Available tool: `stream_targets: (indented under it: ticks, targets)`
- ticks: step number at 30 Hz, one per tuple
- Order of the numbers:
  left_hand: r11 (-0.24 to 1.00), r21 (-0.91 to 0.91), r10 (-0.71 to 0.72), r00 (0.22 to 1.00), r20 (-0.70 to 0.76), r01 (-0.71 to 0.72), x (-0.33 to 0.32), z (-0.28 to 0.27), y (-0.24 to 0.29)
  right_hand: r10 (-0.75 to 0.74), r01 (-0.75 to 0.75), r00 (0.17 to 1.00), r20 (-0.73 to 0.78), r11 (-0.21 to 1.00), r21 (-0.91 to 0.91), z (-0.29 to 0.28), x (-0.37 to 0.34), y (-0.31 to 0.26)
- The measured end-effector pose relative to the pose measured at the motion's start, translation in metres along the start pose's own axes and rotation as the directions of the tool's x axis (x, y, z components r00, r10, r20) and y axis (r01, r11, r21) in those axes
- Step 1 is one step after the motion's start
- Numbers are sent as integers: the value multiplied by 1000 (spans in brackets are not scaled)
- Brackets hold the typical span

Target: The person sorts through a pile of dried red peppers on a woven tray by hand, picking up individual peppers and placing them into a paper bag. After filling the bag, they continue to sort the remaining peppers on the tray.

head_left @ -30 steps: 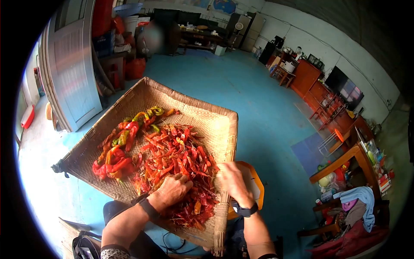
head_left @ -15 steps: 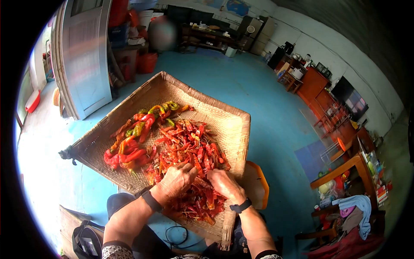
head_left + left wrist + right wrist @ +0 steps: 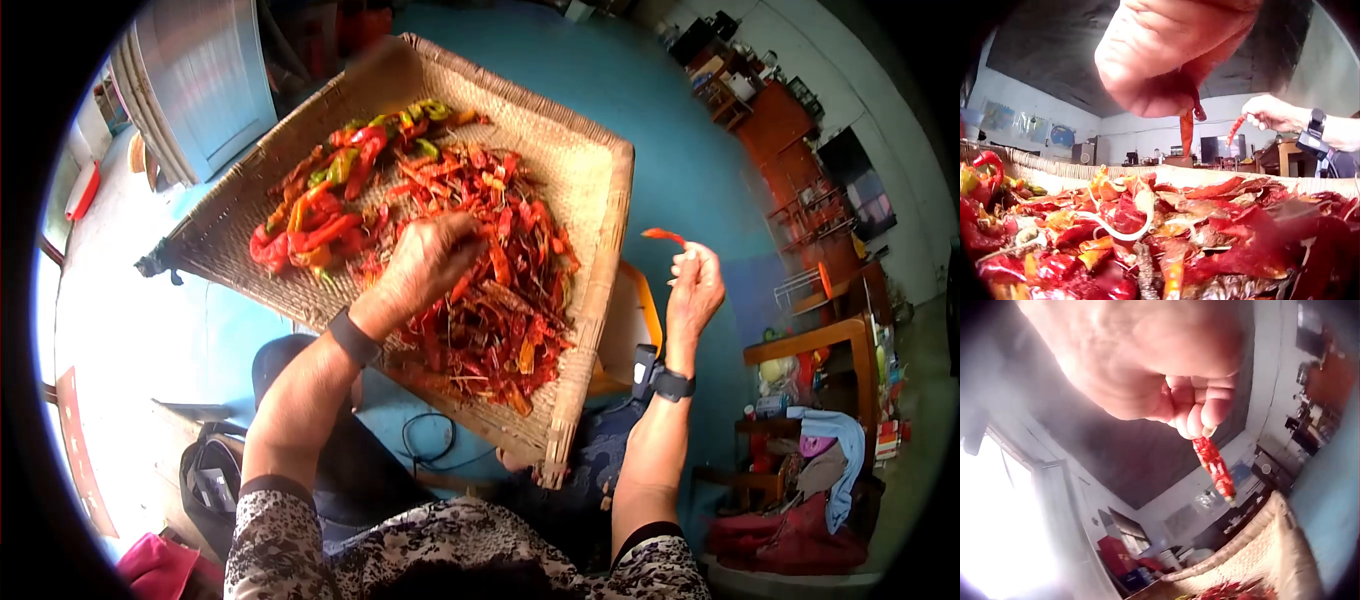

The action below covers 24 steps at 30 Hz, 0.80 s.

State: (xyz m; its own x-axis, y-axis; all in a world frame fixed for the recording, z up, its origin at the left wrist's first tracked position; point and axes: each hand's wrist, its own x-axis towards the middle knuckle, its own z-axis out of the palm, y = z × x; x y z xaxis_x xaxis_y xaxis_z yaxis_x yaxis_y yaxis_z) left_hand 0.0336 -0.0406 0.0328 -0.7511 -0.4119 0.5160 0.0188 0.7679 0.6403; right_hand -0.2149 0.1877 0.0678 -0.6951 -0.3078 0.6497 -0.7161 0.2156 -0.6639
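A woven bamboo basket [image 3: 575,120] holds a heap of dried red chilies [image 3: 500,300], and fresher red and green peppers [image 3: 330,215] lie in its left part. My right hand [image 3: 695,290] is out past the basket's right edge, pinching one dried red chili [image 3: 1215,469] by its end between thumb and fingers. Over the heap is my left hand [image 3: 425,260], its fingers curled. An orange-red dried chili [image 3: 1187,131] hangs from those fingers in the left wrist view; the palm hides its upper part.
A yellow-rimmed container [image 3: 640,315] stands below the basket's right edge, partly hidden by it. At the right, a wooden chair [image 3: 855,350] bears clothes and bags. A black bag [image 3: 210,480] sits at the lower left, and a cable [image 3: 425,440] loops under the basket.
My right hand has come up from the heap and moved right, past the basket's edge, with a chili. The left hand has lifted slightly over the heap. The head view has tilted down.
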Motion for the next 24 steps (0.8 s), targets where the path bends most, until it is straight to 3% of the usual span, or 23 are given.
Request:
stream_targets:
  ticks: [2, 3, 4, 5, 6, 8, 12, 14, 15, 16, 19, 21, 22, 24]
  targets:
    - [942, -267, -200, 979, 42, 204, 3, -1, 7, -35, 39, 999, 32, 990, -135, -9, 3, 23]
    - [929, -272, -248, 968, 43, 250, 5, -1, 8, -25, 31, 999, 40, 990, -136, -11, 0, 29]
    - [910, -337, -251, 968, 15, 241, 6, 3, 8, -54, 110, 989, 140, 896, -430, -13, -3, 25]
    - [913, -300, -271, 961, 57, 275, 7, 6, 5, -52, 209, 968, 247, 713, -669, -14, -4, 19]
    - [915, -261, -290, 952, 99, 306, 9, 8, 3, -43, 209, 965, 257, 718, -664, -10, -6, 11]
    - [925, -237, -276, 953, 122, 298, 11, 15, 3, 65, 104, 921, 384, 909, -404, 8, -11, -17]
    - [948, -181, -237, 961, 141, 261, 15, 21, 14, -127, 151, 600, 790, 987, 44, 52, -46, -33]
    - [957, -151, -228, 963, 142, 249, 15, 26, 10, -8, 221, 443, 896, 970, -101, 67, -58, -44]
    - [942, -222, -231, 965, 122, 253, 14, 30, 5, -37, 345, 375, 926, 933, -102, 73, -59, -50]
    - [922, -291, -234, 967, 101, 254, 14, 31, 3, -115, 468, 382, 917, 880, -85, 79, -64, -47]
    - [891, -357, -270, 960, 81, 280, 11, 31, -3, -150, 480, 427, 892, 873, -83, 80, -65, -47]
    - [888, -355, -295, 954, 50, 294, 9, 29, -11, -73, 320, 445, 892, 944, -82, 67, -57, -58]
    - [890, -356, -291, 956, 44, 287, 9, 26, -11, -79, 327, 447, 891, 942, -81, 64, -56, -55]
    - [861, -398, -321, 945, 56, 316, 9, 21, -9, -118, 132, 595, 795, 990, 48, 56, -55, -45]
